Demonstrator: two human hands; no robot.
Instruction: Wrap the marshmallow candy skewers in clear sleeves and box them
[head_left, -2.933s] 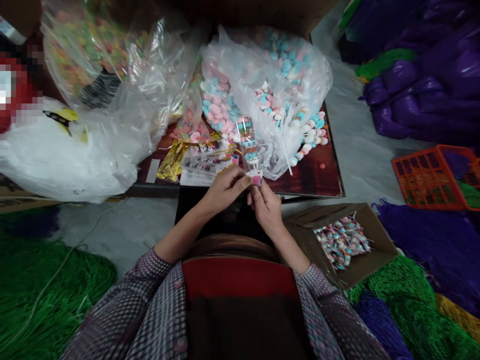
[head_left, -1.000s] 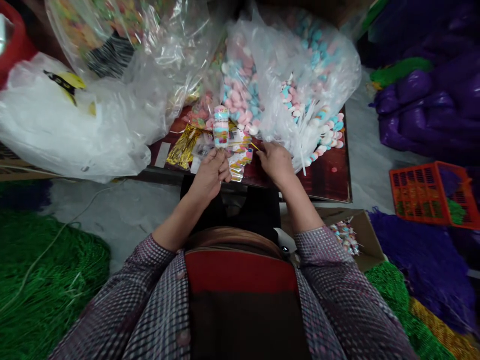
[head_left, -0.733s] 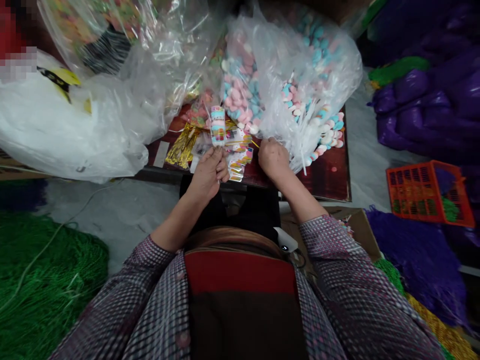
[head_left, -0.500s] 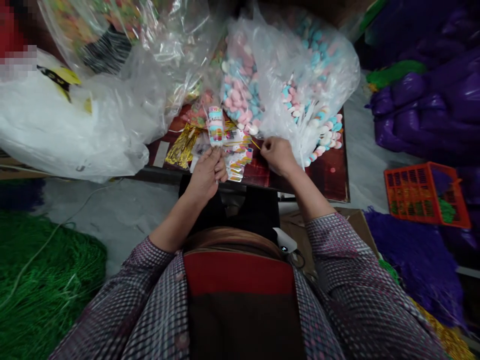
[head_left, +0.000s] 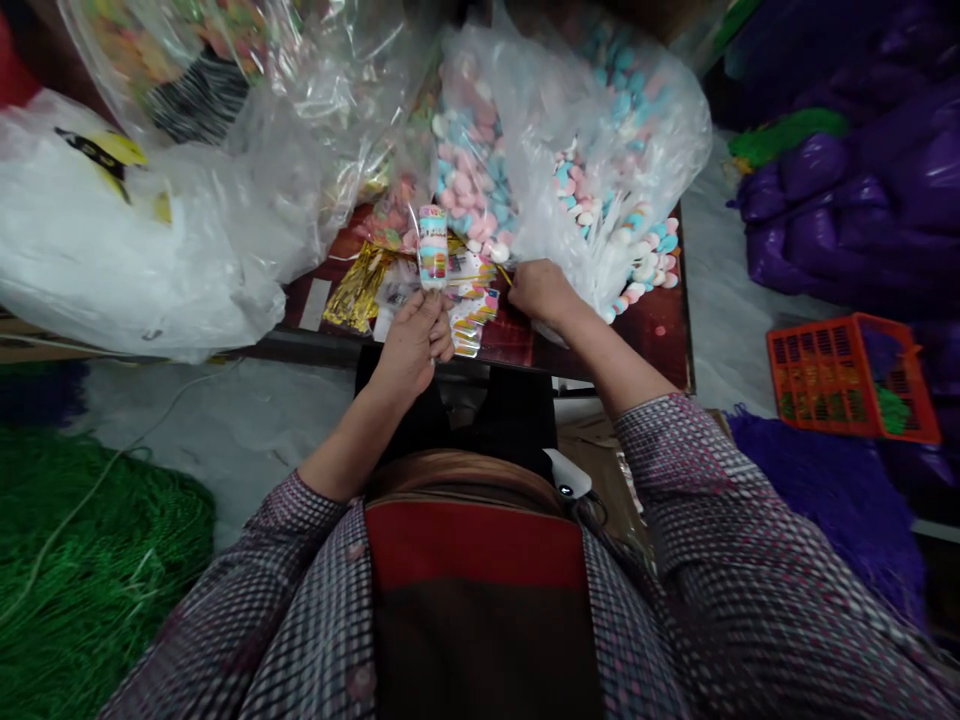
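Note:
My left hand [head_left: 417, 335] is closed in a pinch around the gathered bottom of a small candy bag [head_left: 433, 248]. The bag is clear, stands upright above my fingers and shows blue, pink and white contents with a printed label. To its right, my right hand [head_left: 541, 290] is closed on a thin gold twist tie [head_left: 504, 274], whose end pokes out toward the bag. Beneath and beside the candy bag lie several flat printed bags [head_left: 474, 310]. A bundle of gold twist ties [head_left: 355, 292] rests left of my left hand.
Large clear bags of pink, blue and white candies [head_left: 472, 170] stand behind my hands. White sticks [head_left: 606, 255] with candies lie on the table [head_left: 660, 350] at right. A big white plastic bag [head_left: 135, 260] covers the left. An orange basket [head_left: 821, 385] sits beyond the table at right.
My right hand has moved slightly left toward the candy bag with the twist tie. My left hand keeps its pinch, and the bag has turned a little.

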